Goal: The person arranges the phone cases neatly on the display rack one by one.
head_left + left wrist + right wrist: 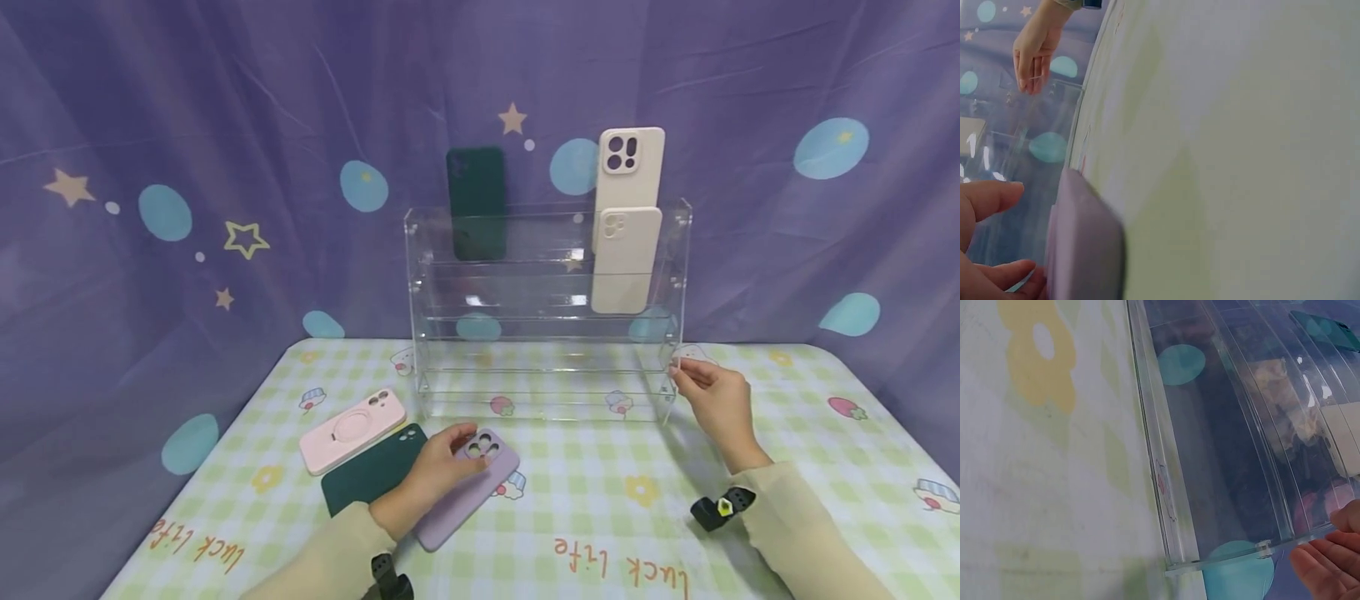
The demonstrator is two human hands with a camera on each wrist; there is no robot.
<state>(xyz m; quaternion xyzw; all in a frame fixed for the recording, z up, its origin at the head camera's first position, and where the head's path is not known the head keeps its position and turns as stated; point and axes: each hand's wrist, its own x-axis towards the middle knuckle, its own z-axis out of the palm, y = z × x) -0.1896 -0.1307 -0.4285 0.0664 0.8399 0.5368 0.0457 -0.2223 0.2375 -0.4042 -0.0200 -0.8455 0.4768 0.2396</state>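
Over a lavender phone case (465, 504) lying on the table, my left hand (442, 467) spreads its thumb and fingers around the camera-hole end. The left wrist view has the thumb (997, 197) raised off the case, with fingertips right at its edge. My right hand (716, 404) pinches the right side panel of a clear acrylic tiered display rack (543, 408), thumb on one side and fingers on the other. On the rack's upper tiers stand a dark green case (477, 200) at left and two off-white cases, one taller (645, 183) and one lower (626, 258), at right.
A pink case (322, 446) with a ring and another dark green case (367, 471) lie left of the lavender one. The checked tablecloth (585, 500) covers the table. Behind the rack hangs a purple patterned curtain (225, 108).
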